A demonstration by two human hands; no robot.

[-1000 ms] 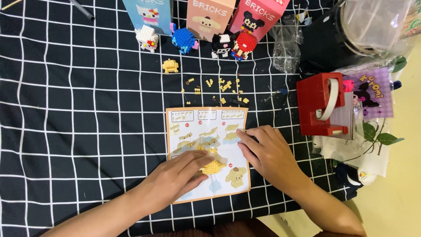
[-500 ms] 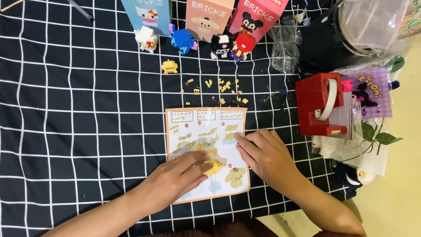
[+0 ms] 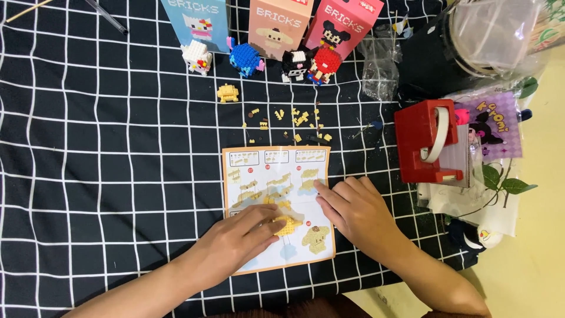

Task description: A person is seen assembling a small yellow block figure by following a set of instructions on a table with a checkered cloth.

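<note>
Both hands barely shifted; left hand (image 3: pixel 235 244) fingers pinch the half-built yellow brick figure (image 3: pixel 286 225) on the instruction sheet (image 3: pixel 259 171), while right hand (image 3: pixel 353 209) lies flat, fingers spread. Loose bricks (image 3: pixel 297 118) remain unused; four finished figures (image 3: pixel 253 59) stand beyond.

The left hand (image 3: pixel 238 244) lay on the instruction sheet (image 3: pixel 276 171), fingertips touching a small yellow brick assembly (image 3: pixel 287 225) near the sheet's middle. The right hand (image 3: pixel 356 212) rested just right of it, fingers flat on the sheet's right side. Loose yellow bricks (image 3: pixel 297 118) were scattered on the black grid cloth (image 3: pixel 106 165) beyond the sheet. Farther off stood four finished brick figures (image 3: pixel 247 59) before three boxes (image 3: pixel 279 20). A red tape dispenser (image 3: pixel 426 141) sat to the right.
</note>
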